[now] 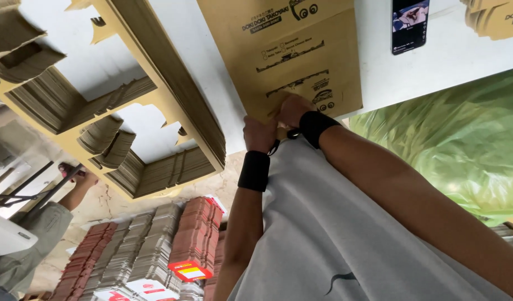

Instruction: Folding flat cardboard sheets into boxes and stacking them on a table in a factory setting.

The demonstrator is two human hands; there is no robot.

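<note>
Black wristbands [254,170], grey shirt [345,234], bare forearms

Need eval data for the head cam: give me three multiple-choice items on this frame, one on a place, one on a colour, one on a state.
1. Where does the phone lie?
A. on the white table, right of the flat brown carton
B. on the floor by the red stacks
C. in the left hand

2. What colour are the wristbands on both wrists?
A. white
B. black
C. green

3. How is the brown carton at the hands?
A. folded up into a closed box
B. torn in half
C. lying flat on the table

Answers:
1 A: it rests on the white table beside the carton.
2 B: both bands look black.
3 C: the left hand and right hand grip the near edge of a flat sheet.
</note>
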